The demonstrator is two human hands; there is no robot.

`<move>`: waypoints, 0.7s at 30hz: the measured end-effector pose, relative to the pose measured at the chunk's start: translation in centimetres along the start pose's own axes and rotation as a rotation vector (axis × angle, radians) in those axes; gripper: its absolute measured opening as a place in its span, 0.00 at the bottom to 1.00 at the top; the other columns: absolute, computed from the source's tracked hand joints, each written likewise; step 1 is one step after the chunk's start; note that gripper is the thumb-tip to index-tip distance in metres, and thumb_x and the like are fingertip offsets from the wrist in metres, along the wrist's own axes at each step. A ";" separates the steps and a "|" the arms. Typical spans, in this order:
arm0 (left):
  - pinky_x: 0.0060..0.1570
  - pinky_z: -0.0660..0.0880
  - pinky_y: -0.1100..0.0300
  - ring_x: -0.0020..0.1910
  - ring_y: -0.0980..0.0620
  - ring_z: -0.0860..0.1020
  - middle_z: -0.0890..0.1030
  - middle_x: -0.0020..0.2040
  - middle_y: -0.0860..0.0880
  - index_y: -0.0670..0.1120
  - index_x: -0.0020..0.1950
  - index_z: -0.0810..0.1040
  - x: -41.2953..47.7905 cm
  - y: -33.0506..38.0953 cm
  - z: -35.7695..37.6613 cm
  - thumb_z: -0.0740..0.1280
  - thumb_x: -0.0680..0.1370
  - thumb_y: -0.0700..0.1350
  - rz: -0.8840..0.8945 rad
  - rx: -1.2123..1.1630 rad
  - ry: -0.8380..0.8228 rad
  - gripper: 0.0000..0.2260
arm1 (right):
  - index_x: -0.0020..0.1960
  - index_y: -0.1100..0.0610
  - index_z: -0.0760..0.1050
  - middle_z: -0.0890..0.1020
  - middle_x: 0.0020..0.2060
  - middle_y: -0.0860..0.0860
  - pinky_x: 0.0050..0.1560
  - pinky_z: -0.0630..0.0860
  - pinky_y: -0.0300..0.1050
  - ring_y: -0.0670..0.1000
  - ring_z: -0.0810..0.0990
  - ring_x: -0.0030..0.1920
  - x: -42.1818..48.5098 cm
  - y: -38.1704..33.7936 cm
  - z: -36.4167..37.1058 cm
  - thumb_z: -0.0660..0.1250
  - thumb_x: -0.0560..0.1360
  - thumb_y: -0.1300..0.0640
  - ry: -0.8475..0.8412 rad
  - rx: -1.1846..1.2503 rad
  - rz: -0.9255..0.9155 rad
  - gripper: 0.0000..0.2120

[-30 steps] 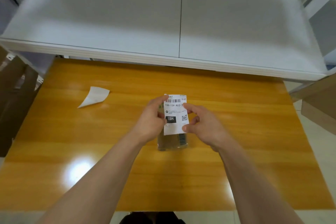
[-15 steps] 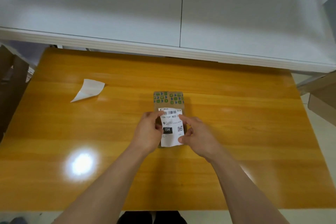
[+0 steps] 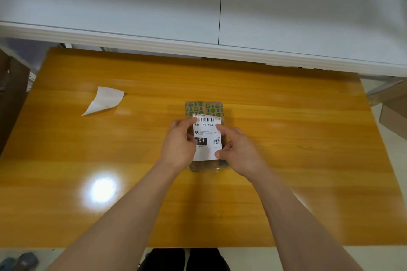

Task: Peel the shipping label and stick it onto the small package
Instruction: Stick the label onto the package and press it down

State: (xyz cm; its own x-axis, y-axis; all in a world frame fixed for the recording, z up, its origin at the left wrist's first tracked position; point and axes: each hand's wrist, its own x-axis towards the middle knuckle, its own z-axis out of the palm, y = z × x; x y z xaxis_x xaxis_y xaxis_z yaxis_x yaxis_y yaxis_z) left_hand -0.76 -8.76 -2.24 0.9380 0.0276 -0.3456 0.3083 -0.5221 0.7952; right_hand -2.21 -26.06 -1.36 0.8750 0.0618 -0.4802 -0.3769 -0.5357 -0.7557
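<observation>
A small brown package (image 3: pixel 203 106) with green-patterned tape lies on the middle of the orange wooden table (image 3: pixel 286 149). The white shipping label (image 3: pixel 207 136), printed with a barcode and "15H", lies over the package's top. My left hand (image 3: pixel 179 145) pinches the label's left edge, the thumb near its top corner. My right hand (image 3: pixel 239 149) pinches the right edge, with the index finger on the upper right part and the thumb at the lower right corner. The hands hide the package's sides.
A curled white backing sheet (image 3: pixel 104 100) lies on the table at the left. A white shelf (image 3: pixel 198 48) overhangs the table's far edge. Cardboard boxes (image 3: pixel 394 108) stand off the right side, dark furniture (image 3: pixel 11 94) off the left.
The label came down from the air onto the package's top, and both hands followed it, still pinching its edges. The package's patterned far end now shows beyond the label.
</observation>
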 end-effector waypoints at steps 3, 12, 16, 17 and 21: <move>0.50 0.78 0.57 0.48 0.53 0.78 0.70 0.66 0.50 0.48 0.73 0.72 0.1 -0.2 0.4 0.64 0.78 0.32 -0.012 -0.018 0.000 0.25 | 0.77 0.51 0.66 0.71 0.65 0.49 0.35 0.72 0.31 0.43 0.74 0.39 0.1 0.2 -0.1 0.72 0.73 0.68 0.009 -0.004 -0.003 0.35; 0.56 0.79 0.50 0.50 0.52 0.77 0.70 0.67 0.48 0.47 0.74 0.71 0.2 -0.7 1.0 0.64 0.78 0.31 -0.032 -0.047 0.012 0.25 | 0.78 0.51 0.64 0.69 0.65 0.49 0.39 0.73 0.33 0.43 0.74 0.42 0.3 0.5 0.0 0.72 0.74 0.67 0.005 -0.081 -0.024 0.36; 0.56 0.79 0.51 0.51 0.52 0.77 0.69 0.67 0.49 0.47 0.75 0.69 0.3 -0.8 0.9 0.64 0.78 0.32 -0.030 -0.043 0.014 0.26 | 0.78 0.50 0.64 0.69 0.66 0.49 0.39 0.73 0.34 0.42 0.74 0.42 0.6 0.3 0.2 0.71 0.74 0.67 0.008 -0.099 -0.028 0.36; 0.56 0.79 0.51 0.50 0.52 0.77 0.69 0.67 0.48 0.46 0.75 0.69 0.3 -0.8 0.9 0.64 0.78 0.32 -0.028 -0.047 0.014 0.26 | 0.78 0.50 0.64 0.69 0.65 0.49 0.39 0.73 0.34 0.42 0.74 0.42 0.6 0.3 0.2 0.71 0.74 0.68 0.008 -0.095 -0.032 0.36; 0.57 0.79 0.51 0.49 0.53 0.77 0.69 0.68 0.48 0.46 0.75 0.69 0.4 -0.8 1.0 0.64 0.78 0.32 -0.027 -0.055 0.016 0.26 | 0.78 0.51 0.64 0.69 0.63 0.49 0.40 0.74 0.35 0.42 0.74 0.42 0.8 0.3 0.2 0.71 0.74 0.68 0.011 -0.107 -0.036 0.35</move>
State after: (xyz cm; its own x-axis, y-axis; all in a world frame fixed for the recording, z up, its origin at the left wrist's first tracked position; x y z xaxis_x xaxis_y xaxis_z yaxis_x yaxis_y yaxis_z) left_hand -0.82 -9.18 -3.54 0.9315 0.0544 -0.3595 0.3411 -0.4736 0.8120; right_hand -1.67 -25.96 -2.07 0.8909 0.0732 -0.4483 -0.3113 -0.6202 -0.7200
